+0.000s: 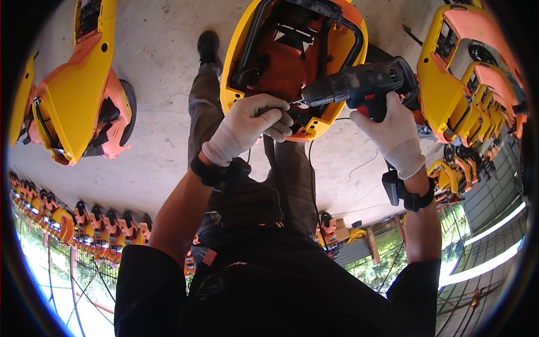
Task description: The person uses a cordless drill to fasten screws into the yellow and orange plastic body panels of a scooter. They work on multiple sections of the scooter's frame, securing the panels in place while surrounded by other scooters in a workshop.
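My right hand (393,132), in a white knit glove, is wrapped round the grip of a dark cordless drill (370,80) with a red trigger area. The drill lies nearly level, its chuck pointing left over the near end of a yellow and orange vehicle body shell (228,84). At the thin bit (296,101), the gloved fingertips of my left hand (247,121) are pinched together; what they hold is too small to make out. Inside the shell are black tubes (255,39) and an orange-red floor (281,64).
A yellow and orange vehicle body (78,106) stands at left on the concrete floor (163,84). More such bodies (441,73) line the right side. Rows of similar parts (112,227) run behind me. Thin cables (362,164) lie on the floor.
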The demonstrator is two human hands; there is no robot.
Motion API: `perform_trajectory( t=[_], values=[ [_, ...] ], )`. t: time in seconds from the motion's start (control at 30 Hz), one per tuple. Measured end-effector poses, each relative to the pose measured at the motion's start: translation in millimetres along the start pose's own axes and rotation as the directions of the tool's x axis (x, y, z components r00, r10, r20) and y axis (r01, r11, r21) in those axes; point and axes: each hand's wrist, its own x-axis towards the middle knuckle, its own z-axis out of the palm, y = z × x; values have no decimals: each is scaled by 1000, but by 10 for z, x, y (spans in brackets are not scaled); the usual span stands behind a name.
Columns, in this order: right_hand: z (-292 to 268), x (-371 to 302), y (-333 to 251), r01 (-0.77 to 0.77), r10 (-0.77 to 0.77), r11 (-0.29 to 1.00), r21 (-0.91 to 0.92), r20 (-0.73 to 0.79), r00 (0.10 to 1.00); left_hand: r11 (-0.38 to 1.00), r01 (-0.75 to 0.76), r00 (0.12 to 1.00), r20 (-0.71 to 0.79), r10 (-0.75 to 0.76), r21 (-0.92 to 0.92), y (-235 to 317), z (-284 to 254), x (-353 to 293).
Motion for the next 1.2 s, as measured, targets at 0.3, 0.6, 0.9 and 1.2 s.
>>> perform_trajectory(
  t=[0.3,0.6,0.9,1.2],
  values=[
    [-32,40,-67,0,-1,1000,9,39,999,1000,20,999,-27,-20,-5,43,25,27],
    [-40,46,-116,40,-40,998,-50,-1,999,1000,16,998,-56,-15,13,-43,-15,59],
    [-81,109,-117,95,-91,979,-183,27,995,989,-4,997,-81,16,151,-48,40,53],
    [-137,140,-259,142,-120,955,-260,96,988,967,42,996,-86,-21,251,-143,34,13]
  ],
)
